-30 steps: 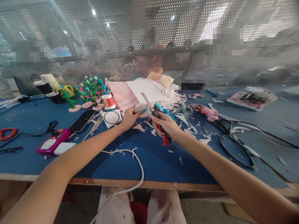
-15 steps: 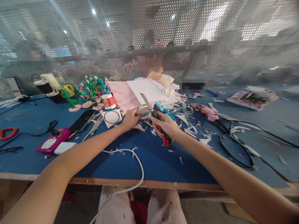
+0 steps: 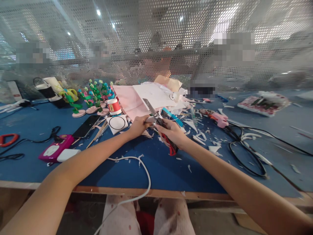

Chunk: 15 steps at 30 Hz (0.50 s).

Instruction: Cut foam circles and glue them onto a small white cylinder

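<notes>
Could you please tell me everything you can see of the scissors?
The scissors have grey, metal-looking blades and black and red handles that look like plastic. They are raised above the blue table, gripped in the right hand, with the blades slanting away and to the left. One broad blade shows clearly; how far they are open cannot be told. The left hand holds a pale piece right beside them; whether it touches them is unclear.
</notes>
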Available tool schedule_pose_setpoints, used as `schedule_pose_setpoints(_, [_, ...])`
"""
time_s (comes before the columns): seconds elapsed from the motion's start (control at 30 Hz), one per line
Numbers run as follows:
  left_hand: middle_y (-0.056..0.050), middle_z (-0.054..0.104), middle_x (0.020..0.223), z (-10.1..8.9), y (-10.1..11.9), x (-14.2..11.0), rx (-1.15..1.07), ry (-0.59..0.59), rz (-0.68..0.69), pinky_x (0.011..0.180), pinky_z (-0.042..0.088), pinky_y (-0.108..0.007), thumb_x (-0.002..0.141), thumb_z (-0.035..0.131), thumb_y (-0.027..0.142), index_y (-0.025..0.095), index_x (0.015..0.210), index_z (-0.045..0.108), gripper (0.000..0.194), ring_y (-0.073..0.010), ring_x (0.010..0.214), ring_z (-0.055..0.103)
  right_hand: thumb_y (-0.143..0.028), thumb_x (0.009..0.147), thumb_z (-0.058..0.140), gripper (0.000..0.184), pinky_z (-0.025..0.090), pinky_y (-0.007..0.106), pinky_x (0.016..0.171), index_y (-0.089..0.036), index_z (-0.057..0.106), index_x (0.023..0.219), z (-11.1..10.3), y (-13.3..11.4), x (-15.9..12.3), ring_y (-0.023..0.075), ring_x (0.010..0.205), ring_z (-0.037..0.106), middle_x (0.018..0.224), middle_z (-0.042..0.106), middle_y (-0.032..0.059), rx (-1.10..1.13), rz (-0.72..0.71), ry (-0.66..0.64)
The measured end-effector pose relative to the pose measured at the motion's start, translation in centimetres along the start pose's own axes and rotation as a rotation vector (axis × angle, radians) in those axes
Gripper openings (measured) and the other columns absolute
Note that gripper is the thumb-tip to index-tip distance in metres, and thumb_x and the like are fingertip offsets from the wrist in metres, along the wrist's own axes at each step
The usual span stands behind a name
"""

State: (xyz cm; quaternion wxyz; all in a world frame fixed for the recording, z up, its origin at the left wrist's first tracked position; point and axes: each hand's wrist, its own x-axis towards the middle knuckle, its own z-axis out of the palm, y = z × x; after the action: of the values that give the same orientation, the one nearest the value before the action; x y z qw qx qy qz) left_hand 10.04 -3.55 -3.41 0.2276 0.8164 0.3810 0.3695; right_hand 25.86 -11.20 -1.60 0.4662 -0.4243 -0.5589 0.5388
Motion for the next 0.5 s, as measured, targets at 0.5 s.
schedule_pose_setpoints(0.5, [-0.004,0.068,0.078,0.6,-1.3,0.7,-0.386,0.15,-0.219,0.061,0.052,-0.025,0.073,0.069,0.031,0.011,0.093,0.065,0.029,-0.0149,0.068,0.061,-0.044,0.072,0.07,0.036,0.03,0.02,0.025,-0.023,0.041,0.078,-0.2,0.3,0.3,0.0063,0.026,0.037,0.043,0.046,-0.0121,-0.02,0.063,0.093])
